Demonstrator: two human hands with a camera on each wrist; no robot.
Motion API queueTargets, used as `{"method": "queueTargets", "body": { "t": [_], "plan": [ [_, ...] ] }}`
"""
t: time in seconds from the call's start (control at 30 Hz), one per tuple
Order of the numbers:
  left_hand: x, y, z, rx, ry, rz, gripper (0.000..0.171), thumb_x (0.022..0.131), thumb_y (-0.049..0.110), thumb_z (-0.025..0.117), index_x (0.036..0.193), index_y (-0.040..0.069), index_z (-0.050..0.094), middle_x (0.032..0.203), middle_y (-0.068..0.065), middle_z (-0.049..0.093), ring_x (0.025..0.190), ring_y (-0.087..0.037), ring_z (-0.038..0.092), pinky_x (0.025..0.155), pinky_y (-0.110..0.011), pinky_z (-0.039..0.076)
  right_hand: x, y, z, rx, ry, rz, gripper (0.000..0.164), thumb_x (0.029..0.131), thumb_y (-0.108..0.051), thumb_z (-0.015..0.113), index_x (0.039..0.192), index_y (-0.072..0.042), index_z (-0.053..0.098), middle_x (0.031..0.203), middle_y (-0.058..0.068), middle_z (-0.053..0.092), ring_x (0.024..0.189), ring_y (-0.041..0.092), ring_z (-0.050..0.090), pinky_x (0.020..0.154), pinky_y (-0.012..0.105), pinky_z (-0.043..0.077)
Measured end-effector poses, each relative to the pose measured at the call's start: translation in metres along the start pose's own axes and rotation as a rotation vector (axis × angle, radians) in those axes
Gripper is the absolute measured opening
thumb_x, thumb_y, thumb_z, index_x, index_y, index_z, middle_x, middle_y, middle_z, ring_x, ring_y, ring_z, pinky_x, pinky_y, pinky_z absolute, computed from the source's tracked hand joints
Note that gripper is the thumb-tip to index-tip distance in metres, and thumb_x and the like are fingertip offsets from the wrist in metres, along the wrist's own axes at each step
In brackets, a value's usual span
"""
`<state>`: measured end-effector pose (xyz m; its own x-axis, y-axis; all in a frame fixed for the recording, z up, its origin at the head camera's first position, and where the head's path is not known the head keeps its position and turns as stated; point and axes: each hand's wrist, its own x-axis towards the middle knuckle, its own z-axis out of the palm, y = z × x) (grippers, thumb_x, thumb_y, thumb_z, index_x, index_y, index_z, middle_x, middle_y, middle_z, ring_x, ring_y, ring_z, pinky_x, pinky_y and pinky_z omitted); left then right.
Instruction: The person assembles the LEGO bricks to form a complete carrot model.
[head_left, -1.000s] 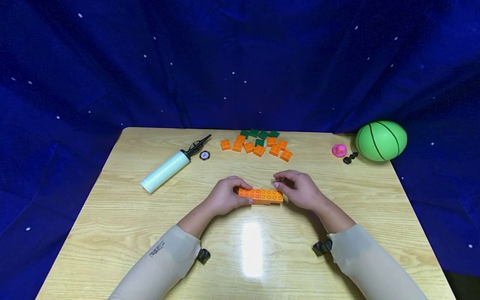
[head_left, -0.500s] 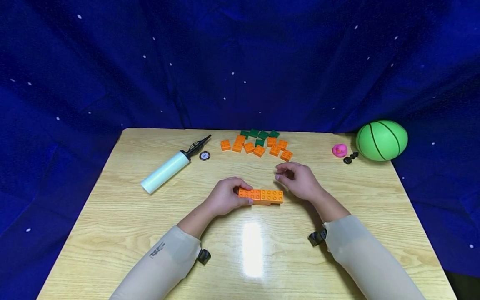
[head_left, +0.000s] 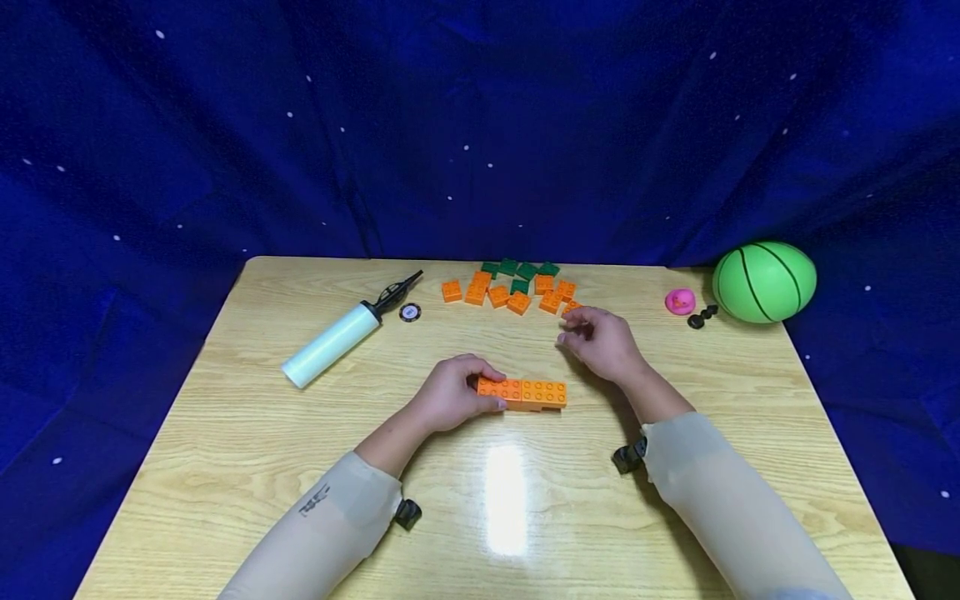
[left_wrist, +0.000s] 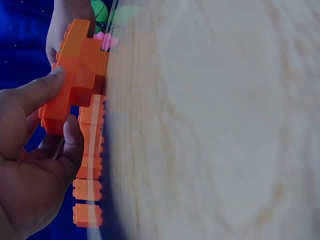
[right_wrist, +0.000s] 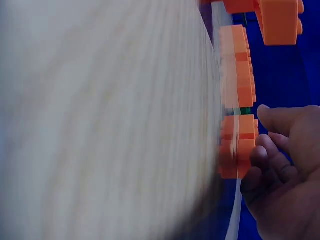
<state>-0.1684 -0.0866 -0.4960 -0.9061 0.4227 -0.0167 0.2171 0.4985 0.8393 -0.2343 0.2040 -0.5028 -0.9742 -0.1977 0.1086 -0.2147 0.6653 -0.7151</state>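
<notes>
An assembled bar of orange toy bricks [head_left: 534, 393] lies crosswise near the middle of the table. Its left end is gripped by my left hand [head_left: 453, 392], thumb on the near side and fingers on the far side. In the left wrist view the joined bricks [left_wrist: 75, 75] show a long top row with stepped pieces beneath. Beyond the bar, my right hand [head_left: 603, 343] holds nothing, its fingers loosely bent. Its fingertips overlap the nearest loose orange brick [head_left: 572, 307], partly hiding it. Loose orange bricks [right_wrist: 239, 147] also show past the right hand in the right wrist view.
Several orange bricks [head_left: 518, 302] and green bricks [head_left: 527, 270] lie along the table's back edge. To the left are a hand pump [head_left: 333, 342] and a round chip [head_left: 410, 312]. A pink rubber duck [head_left: 680, 302], a small black object [head_left: 702, 317] and a green ball [head_left: 765, 282] stand at right.
My right hand has moved away from the bar's right end, forward to the loose orange bricks at the back. The left hand and the bar have stayed put.
</notes>
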Motion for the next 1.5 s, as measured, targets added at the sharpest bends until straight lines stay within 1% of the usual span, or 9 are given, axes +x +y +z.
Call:
{"method": "queueTargets", "body": {
  "t": [0.13, 0.33, 0.47, 0.73, 0.9, 1.1, 1.2, 1.4, 1.5],
  "plan": [
    [-0.001, 0.001, 0.001, -0.007, -0.001, -0.012, 0.029, 0.081, 0.025, 0.092, 0.107, 0.022, 0.080, 0.102, 0.010, 0.067, 0.087, -0.016, 0.057, 0.076, -0.031, 0.047, 0.005, 0.003, 0.001, -0.002, 0.010, 0.032, 0.027, 0.093, -0.015, 0.078, 0.116, -0.002, 0.071, 0.105, 0.012, 0.071, 0.087, 0.025, 0.061, 0.078, 0.039, 0.049],
    [-0.001, 0.001, 0.002, -0.013, 0.003, -0.006, 0.029, 0.080, 0.024, 0.093, 0.107, 0.022, 0.081, 0.100, 0.010, 0.067, 0.083, -0.017, 0.055, 0.072, -0.030, 0.046, 0.012, 0.004, 0.001, -0.030, 0.031, 0.054, 0.035, 0.091, -0.012, 0.080, 0.123, -0.001, 0.069, 0.108, 0.014, 0.067, 0.089, 0.028, 0.059, 0.080, 0.041, 0.049],
    [-0.002, 0.001, 0.002, -0.015, 0.006, -0.003, 0.029, 0.080, 0.024, 0.093, 0.106, 0.022, 0.081, 0.099, 0.010, 0.067, 0.082, -0.016, 0.054, 0.072, -0.029, 0.046, 0.016, 0.005, 0.000, -0.039, 0.046, 0.071, 0.037, 0.091, -0.010, 0.080, 0.125, -0.002, 0.068, 0.109, 0.014, 0.064, 0.089, 0.028, 0.059, 0.080, 0.041, 0.050],
    [-0.002, 0.001, 0.003, -0.013, 0.010, -0.011, 0.030, 0.080, 0.024, 0.093, 0.107, 0.023, 0.081, 0.099, 0.010, 0.066, 0.082, -0.017, 0.055, 0.072, -0.031, 0.046, 0.021, 0.008, -0.004, -0.078, 0.082, 0.068, 0.043, 0.089, -0.009, 0.082, 0.128, 0.000, 0.067, 0.119, 0.018, 0.062, 0.091, 0.031, 0.060, 0.082, 0.043, 0.048],
    [-0.002, -0.001, 0.003, -0.010, 0.010, -0.009, 0.030, 0.080, 0.024, 0.093, 0.108, 0.023, 0.081, 0.099, 0.010, 0.066, 0.083, -0.017, 0.055, 0.072, -0.031, 0.047, 0.024, 0.011, -0.006, -0.083, 0.074, 0.103, 0.046, 0.089, -0.010, 0.081, 0.131, 0.001, 0.065, 0.121, 0.020, 0.061, 0.097, 0.033, 0.060, 0.086, 0.045, 0.049],
    [-0.003, -0.001, 0.003, -0.017, 0.010, -0.003, 0.030, 0.080, 0.024, 0.093, 0.108, 0.022, 0.081, 0.099, 0.009, 0.066, 0.082, -0.017, 0.054, 0.071, -0.030, 0.047, 0.026, 0.014, -0.005, -0.089, 0.039, 0.166, 0.043, 0.092, -0.013, 0.078, 0.131, -0.001, 0.065, 0.117, 0.019, 0.063, 0.101, 0.032, 0.059, 0.089, 0.045, 0.049],
    [-0.004, -0.001, 0.003, -0.020, 0.007, -0.009, 0.030, 0.080, 0.025, 0.093, 0.107, 0.023, 0.081, 0.098, 0.009, 0.066, 0.081, -0.017, 0.054, 0.071, -0.030, 0.047, 0.027, 0.015, -0.005, -0.084, 0.025, 0.184, 0.042, 0.092, -0.013, 0.078, 0.130, -0.001, 0.066, 0.116, 0.018, 0.065, 0.101, 0.032, 0.060, 0.089, 0.045, 0.049],
    [-0.002, -0.003, 0.002, -0.014, 0.011, 0.006, 0.029, 0.080, 0.024, 0.093, 0.107, 0.022, 0.081, 0.098, 0.009, 0.066, 0.081, -0.017, 0.054, 0.070, -0.030, 0.047, 0.025, 0.014, -0.005, -0.061, 0.019, 0.176, 0.041, 0.093, -0.013, 0.078, 0.130, -0.002, 0.065, 0.120, 0.018, 0.065, 0.102, 0.031, 0.060, 0.089, 0.045, 0.050],
    [0.000, -0.004, 0.001, -0.009, 0.015, 0.016, 0.028, 0.081, 0.024, 0.092, 0.106, 0.021, 0.081, 0.097, 0.009, 0.066, 0.081, -0.017, 0.054, 0.070, -0.030, 0.046, 0.022, 0.013, -0.005, -0.049, 0.023, 0.153, 0.041, 0.092, -0.014, 0.079, 0.129, -0.002, 0.067, 0.116, 0.017, 0.065, 0.098, 0.031, 0.059, 0.086, 0.044, 0.049]
  ]
}}
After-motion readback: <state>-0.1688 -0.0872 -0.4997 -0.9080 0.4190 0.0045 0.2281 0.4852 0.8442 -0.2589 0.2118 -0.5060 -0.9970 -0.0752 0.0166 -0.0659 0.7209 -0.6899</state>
